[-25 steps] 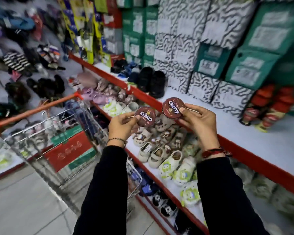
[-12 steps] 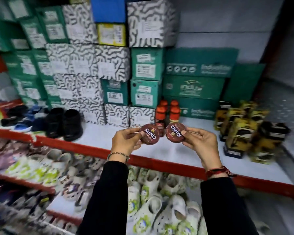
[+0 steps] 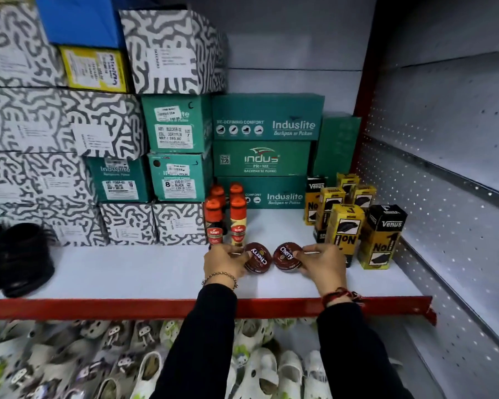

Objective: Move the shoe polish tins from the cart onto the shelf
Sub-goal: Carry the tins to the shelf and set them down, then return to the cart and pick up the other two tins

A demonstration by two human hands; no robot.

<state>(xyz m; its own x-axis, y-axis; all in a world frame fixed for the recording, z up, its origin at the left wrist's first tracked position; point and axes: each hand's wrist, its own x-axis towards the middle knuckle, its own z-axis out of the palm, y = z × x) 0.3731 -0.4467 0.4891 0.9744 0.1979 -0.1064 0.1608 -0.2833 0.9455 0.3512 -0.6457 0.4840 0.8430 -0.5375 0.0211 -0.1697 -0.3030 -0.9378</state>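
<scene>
**Two tins reach the shelf**

Both hands had dropped from chest height to the shelf (image 3: 156, 272) since half a second earlier, and the view had closed in on the white board. Left hand (image 3: 224, 262) was closed on the left tin (image 3: 257, 258), fingers around its left edge; right hand (image 3: 323, 262) was closed on the right tin (image 3: 285, 256), fingers around its right edge. Each tin was dark red with "Cherry" on the lid, tilted up toward the camera. They sat side by side, just apart, low at the board; whether their bases fully rested on it could not be told. Just behind the left tin stood the polish bottles (image 3: 225, 217) with orange caps. Yellow cartons (image 3: 346, 228) stood to the right, near the right hand. Green boxes (image 3: 267, 151) were stacked at the back, patterned boxes (image 3: 69, 139) to the left. Black shoes (image 3: 20, 257) sat at the far left of the board. White clogs (image 3: 257, 375) filled the level below the red edge
</scene>
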